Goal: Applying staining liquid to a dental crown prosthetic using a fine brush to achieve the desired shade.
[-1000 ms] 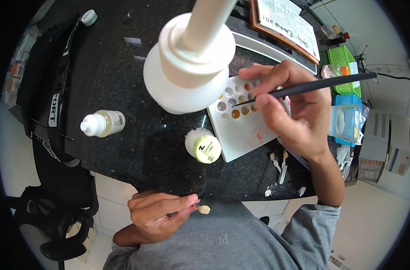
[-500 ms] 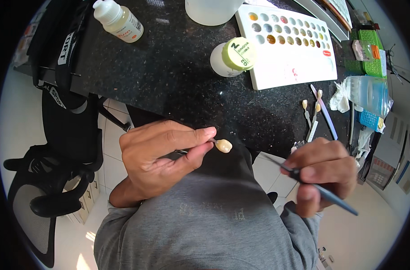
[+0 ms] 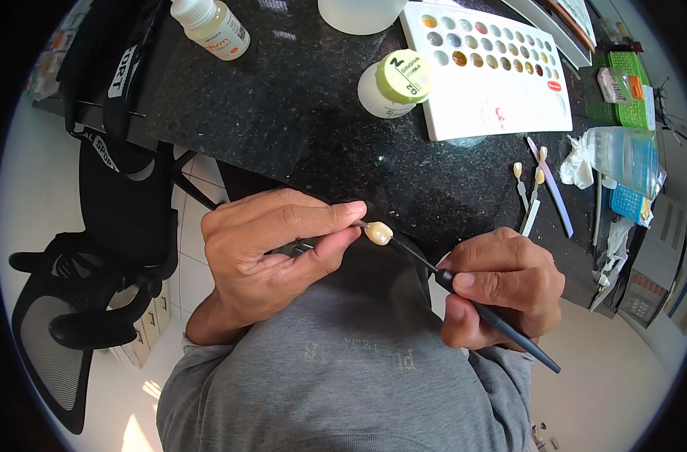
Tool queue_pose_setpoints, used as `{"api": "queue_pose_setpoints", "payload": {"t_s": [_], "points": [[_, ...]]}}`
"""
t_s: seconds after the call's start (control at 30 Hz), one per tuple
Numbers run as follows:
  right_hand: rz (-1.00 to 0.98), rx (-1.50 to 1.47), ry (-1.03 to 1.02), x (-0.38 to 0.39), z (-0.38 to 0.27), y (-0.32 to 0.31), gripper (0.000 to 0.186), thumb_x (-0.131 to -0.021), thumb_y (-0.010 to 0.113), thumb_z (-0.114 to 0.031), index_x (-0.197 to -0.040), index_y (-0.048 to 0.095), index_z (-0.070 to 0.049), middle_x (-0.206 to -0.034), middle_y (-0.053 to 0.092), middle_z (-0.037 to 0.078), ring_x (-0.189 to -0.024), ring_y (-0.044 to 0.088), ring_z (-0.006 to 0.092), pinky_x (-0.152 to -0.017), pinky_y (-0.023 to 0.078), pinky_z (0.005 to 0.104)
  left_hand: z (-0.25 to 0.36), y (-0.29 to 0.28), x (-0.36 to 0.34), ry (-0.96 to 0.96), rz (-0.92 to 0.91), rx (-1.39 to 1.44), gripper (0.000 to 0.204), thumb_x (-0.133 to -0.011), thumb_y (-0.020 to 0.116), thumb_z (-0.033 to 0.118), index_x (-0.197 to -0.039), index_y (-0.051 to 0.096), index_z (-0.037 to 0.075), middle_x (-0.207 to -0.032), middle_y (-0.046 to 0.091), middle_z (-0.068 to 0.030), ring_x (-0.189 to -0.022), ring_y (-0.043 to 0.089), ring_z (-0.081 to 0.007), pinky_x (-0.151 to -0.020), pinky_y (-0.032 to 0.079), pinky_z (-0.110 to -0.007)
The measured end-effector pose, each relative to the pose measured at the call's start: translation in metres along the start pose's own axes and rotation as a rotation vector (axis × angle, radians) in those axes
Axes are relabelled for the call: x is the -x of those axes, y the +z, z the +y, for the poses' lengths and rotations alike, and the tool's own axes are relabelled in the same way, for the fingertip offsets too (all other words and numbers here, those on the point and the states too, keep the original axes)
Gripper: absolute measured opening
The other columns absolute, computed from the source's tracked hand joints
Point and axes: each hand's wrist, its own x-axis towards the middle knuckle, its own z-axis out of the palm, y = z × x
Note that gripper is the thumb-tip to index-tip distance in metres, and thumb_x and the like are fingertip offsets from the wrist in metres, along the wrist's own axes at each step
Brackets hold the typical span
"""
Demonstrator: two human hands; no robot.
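Between the thumb and forefinger of my left hand (image 3: 276, 252) is the thin stem of a tooth shade tab. Its glossy, cream-yellow tooth (image 3: 378, 233) sticks out past the fingertips, above my lap in front of the table edge. My right hand (image 3: 505, 290) is closed in a pen grip on a fine brush (image 3: 502, 324) with a dark grey handle. The brush's slender front end reaches up and left, its tip at the right edge of the tooth. Whether the tip presses on the surface is too small to tell.
A white palette (image 3: 464, 113) with several coloured wells lies on the black table (image 3: 283, 135). Beside it stand a green-lidded jar (image 3: 385, 94) and a dropper bottle (image 3: 221, 34). More tooth tabs (image 3: 523, 192), crumpled tissue (image 3: 577, 162) and a clear cup (image 3: 622, 154) are at right; a chair (image 3: 117, 196) at left.
My right hand has moved left, bringing the brush tip from well off to the side up to the tooth. The left hand keeps its grip. The whole view has shifted slightly.
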Motion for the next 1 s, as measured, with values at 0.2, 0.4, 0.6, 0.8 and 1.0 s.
{"api": "queue_pose_setpoints", "payload": {"t_s": [0.2, 0.4, 0.6, 0.8, 1.0], "points": [[-0.009, 0.003, 0.002, -0.001, 0.0, 0.0016, 0.02, -0.059, 0.076, 0.004, -0.074, 0.062, 0.002, -0.062, 0.061, 0.013, -0.053, 0.063, 0.0173, -0.044, 0.053, 0.0238, 0.0, -0.0017, -0.0003, -0.004, 0.002, 0.002, 0.028, -0.062, 0.077, -0.008, -0.088, 0.072, 0.002, -0.072, 0.07, -0.0087, -0.061, 0.068, -0.015, -0.052, 0.052, -0.022], [-0.013, -0.002, 0.005, 0.0, 0.0008, 0.0007, 0.021, -0.059, 0.075, 0.004, -0.074, 0.062, 0.002, -0.063, 0.061, 0.012, -0.053, 0.063, 0.0173, -0.044, 0.053, 0.024, -0.0004, -0.0022, -0.0005, -0.008, -0.011, 0.004, 0.028, -0.062, 0.077, -0.007, -0.089, 0.072, 0.002, -0.072, 0.07, -0.009, -0.061, 0.068, -0.0149, -0.051, 0.052, -0.022], [-0.006, -0.001, 0.008, -0.0004, -0.0006, 0.0012, 0.021, -0.059, 0.075, 0.004, -0.074, 0.062, 0.002, -0.063, 0.061, 0.012, -0.053, 0.063, 0.0175, -0.045, 0.053, 0.0244, -0.0001, -0.001, -0.0005, -0.002, 0.004, 0.013, 0.028, -0.063, 0.077, -0.007, -0.089, 0.072, 0.002, -0.071, 0.069, -0.0091, -0.06, 0.067, -0.015, -0.05, 0.052, -0.022], [-0.019, 0.002, 0.012, 0.0, -0.001, 0.0, 0.022, -0.059, 0.076, 0.004, -0.076, 0.062, 0.002, -0.063, 0.062, 0.013, -0.054, 0.064, 0.0181, -0.045, 0.053, 0.0247, -0.0002, 0.0, -0.0004, -0.006, -0.007, -0.016, 0.027, -0.062, 0.078, -0.006, -0.088, 0.073, 0.002, -0.069, 0.068, -0.0082, -0.059, 0.067, -0.0142, -0.048, 0.05, -0.021], [-0.11, 0.035, 0.008, -0.0027, -0.0016, -0.0008, 0.022, -0.067, 0.074, -0.001, -0.082, 0.059, 0.001, -0.068, 0.062, 0.013, -0.058, 0.065, 0.0187, -0.049, 0.055, 0.0262, -0.0006, -0.0006, -0.0001, 0.013, 0.001, -0.032, 0.027, -0.062, 0.079, -0.005, -0.087, 0.073, 0.002, -0.067, 0.068, -0.0079, -0.058, 0.066, -0.0144, -0.047, 0.05, -0.021]]}}
